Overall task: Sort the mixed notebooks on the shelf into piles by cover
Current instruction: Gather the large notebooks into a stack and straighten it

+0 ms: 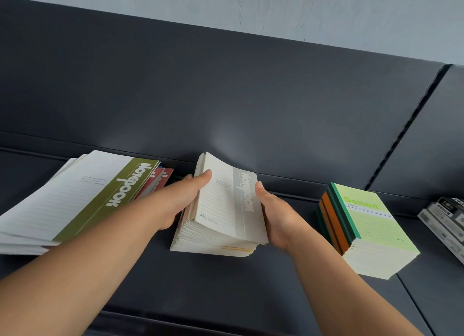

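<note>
Notebooks (227,210) lie in three piles along a dark shelf (226,290), in front of its dark back panel (226,97). The grey pile (200,240) sits in the middle, its top cover cream with a grey band reading "Notebook". The left hand (183,200) grips the upper notebooks at their left edge. Its thumb lies flat on the top cover, and its fingers are curled under and mostly hidden, with one fingertip showing at the far corner. These upper notebooks bow upward at their far end, away from the rest of the pile. The right hand (278,215) cups the pile's right side, with its thumb tip against the right edge of the top cover. Its fingers are hidden behind the notebooks, so how far they wrap cannot be told.

To the left, near the left forearm, the olive pile (82,197) lies fanned out, a white cover with an olive band on top. Red notebooks (162,180) peek out from under its far right corner. To the right, well apart from the hands, the Gambit pile (369,222) stands squared up, topped by a light green cover, with green and orange spines down its left side. Black-and-white boxes (449,220) lie at the far right edge. A pale wall (301,9) rises above the back panel.
</note>
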`<state>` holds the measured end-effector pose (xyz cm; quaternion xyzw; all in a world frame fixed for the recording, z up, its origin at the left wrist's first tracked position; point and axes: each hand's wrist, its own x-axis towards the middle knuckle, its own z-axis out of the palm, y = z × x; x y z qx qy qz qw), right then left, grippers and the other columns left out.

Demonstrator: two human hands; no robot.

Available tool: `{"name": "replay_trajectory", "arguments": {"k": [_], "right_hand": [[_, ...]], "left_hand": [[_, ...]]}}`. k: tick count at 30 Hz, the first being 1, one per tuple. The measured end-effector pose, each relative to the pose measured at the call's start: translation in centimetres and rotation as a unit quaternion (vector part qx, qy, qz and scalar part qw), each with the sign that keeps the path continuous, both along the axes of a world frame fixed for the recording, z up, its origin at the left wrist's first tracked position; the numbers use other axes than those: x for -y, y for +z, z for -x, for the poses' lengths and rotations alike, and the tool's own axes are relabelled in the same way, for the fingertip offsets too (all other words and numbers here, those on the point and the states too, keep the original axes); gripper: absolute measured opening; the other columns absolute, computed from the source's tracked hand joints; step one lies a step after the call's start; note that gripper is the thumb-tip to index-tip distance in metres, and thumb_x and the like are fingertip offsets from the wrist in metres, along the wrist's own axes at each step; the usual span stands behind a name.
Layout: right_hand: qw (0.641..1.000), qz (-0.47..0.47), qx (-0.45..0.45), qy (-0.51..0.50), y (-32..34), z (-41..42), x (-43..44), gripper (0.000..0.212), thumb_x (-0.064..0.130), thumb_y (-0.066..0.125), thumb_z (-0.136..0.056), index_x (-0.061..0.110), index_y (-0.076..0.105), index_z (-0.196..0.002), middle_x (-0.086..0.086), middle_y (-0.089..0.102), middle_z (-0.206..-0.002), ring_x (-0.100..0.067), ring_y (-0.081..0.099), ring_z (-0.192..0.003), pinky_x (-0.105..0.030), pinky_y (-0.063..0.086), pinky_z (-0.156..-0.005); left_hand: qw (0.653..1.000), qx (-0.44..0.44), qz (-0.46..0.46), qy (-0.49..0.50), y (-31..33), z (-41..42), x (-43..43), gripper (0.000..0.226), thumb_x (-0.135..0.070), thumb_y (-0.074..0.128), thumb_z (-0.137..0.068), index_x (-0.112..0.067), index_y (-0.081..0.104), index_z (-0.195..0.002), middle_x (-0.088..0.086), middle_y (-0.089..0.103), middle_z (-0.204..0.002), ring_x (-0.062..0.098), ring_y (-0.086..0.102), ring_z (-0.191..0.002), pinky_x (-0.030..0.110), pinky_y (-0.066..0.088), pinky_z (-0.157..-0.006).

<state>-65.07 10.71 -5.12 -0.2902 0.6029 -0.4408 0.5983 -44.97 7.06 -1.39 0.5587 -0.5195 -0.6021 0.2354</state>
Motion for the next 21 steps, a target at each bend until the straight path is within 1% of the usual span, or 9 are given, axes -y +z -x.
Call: {"name": "replay_trajectory", "arguments": {"k": [2,3,6,8,9,12,14,17,21], "right_hand": [[1.000,0.003,-0.002,0.002,-0.1,0.2,0.0,0.057,0.062,0.050,-0.092,0.019,0.058,-0.128,-0.001,0.072,-0.117,-0.026,0.071,-0.104,-0.048,0.056,-0.091],[1.000,0.002,-0.006,0.003,-0.1,0.2,-0.1,0.055,0.062,0.049,-0.093,0.020,0.060,-0.127,-0.001,0.073,-0.116,-0.026,0.071,-0.104,-0.048,0.056,-0.091],[1.000,-0.009,-0.023,-0.006,-0.1,0.1,-0.3,0.055,0.065,0.052,-0.090,0.023,0.062,-0.124,-0.001,0.073,-0.115,-0.028,0.072,-0.101,-0.052,0.056,-0.090],[0.999,-0.008,-0.036,-0.010,0.0,-0.1,-0.4,0.055,0.065,0.053,-0.089,0.024,0.061,-0.124,0.000,0.073,-0.115,-0.027,0.072,-0.100,-0.050,0.057,-0.088],[0.999,-0.007,-0.045,-0.010,0.0,0.0,-0.4,0.054,0.065,0.052,-0.089,0.025,0.062,-0.125,0.001,0.073,-0.114,-0.026,0.072,-0.100,-0.049,0.058,-0.088],[0.999,-0.011,-0.037,-0.013,0.3,0.4,-0.6,0.051,0.063,0.052,-0.091,0.023,0.065,-0.120,0.001,0.075,-0.109,-0.025,0.073,-0.097,-0.041,0.059,-0.082],[0.999,-0.015,-0.027,-0.017,0.5,0.6,-0.7,0.049,0.061,0.052,-0.093,0.022,0.067,-0.117,0.000,0.076,-0.106,-0.024,0.073,-0.094,-0.038,0.059,-0.077],[0.999,-0.019,-0.036,-0.018,0.5,0.1,-0.7,0.053,0.065,0.054,-0.089,0.025,0.066,-0.120,0.002,0.075,-0.109,-0.025,0.073,-0.097,-0.043,0.058,-0.088],[1.000,-0.015,-0.015,-0.015,0.6,-0.4,-0.7,0.054,0.066,0.055,-0.088,0.024,0.066,-0.120,0.001,0.075,-0.110,-0.026,0.073,-0.098,-0.047,0.056,-0.092]], "left_hand": [[0.999,0.001,0.036,-0.003,0.0,0.5,0.0,0.078,-0.065,0.042,-0.092,-0.038,0.003,-0.155,-0.014,0.014,-0.162,0.015,0.016,-0.149,0.042,0.010,-0.119],[0.998,0.010,0.055,-0.014,-0.1,0.7,-0.1,0.074,-0.061,0.039,-0.096,-0.037,0.001,-0.155,-0.014,0.010,-0.162,0.014,0.014,-0.149,0.040,0.012,-0.118],[0.990,0.065,0.119,-0.033,-0.2,1.4,-0.5,0.062,-0.045,0.033,-0.103,-0.028,0.005,-0.156,-0.008,0.007,-0.163,0.016,0.017,-0.148,0.031,0.022,-0.109],[0.985,0.087,0.147,-0.032,-0.4,1.8,-0.7,0.058,-0.036,0.031,-0.105,-0.022,0.007,-0.156,-0.003,0.011,-0.162,0.018,0.022,-0.145,0.027,0.025,-0.098],[0.984,0.088,0.153,-0.031,-0.5,2.0,-0.7,0.058,-0.034,0.032,-0.105,-0.020,0.007,-0.156,-0.002,0.013,-0.161,0.018,0.024,-0.143,0.026,0.026,-0.096],[0.985,0.082,0.145,-0.034,-0.8,2.0,-0.6,0.063,-0.037,0.032,-0.105,-0.020,0.000,-0.156,-0.005,0.011,-0.162,0.018,0.022,-0.145,0.031,0.025,-0.109],[0.986,0.076,0.140,-0.039,-1.0,2.0,-0.5,0.061,-0.037,0.032,-0.105,-0.020,0.002,-0.156,-0.005,0.012,-0.162,0.018,0.024,-0.145,0.030,0.025,-0.109],[0.990,0.054,0.123,-0.037,-1.6,1.8,-0.2,0.053,-0.036,0.032,-0.105,-0.025,0.014,-0.154,-0.003,0.028,-0.157,0.020,0.037,-0.137,0.031,0.033,-0.103],[0.998,-0.013,0.060,-0.030,-1.6,1.2,-0.2,0.059,-0.042,0.034,-0.104,-0.039,0.005,-0.155,-0.004,0.035,-0.155,0.022,0.040,-0.138,0.034,0.035,-0.104]]}}
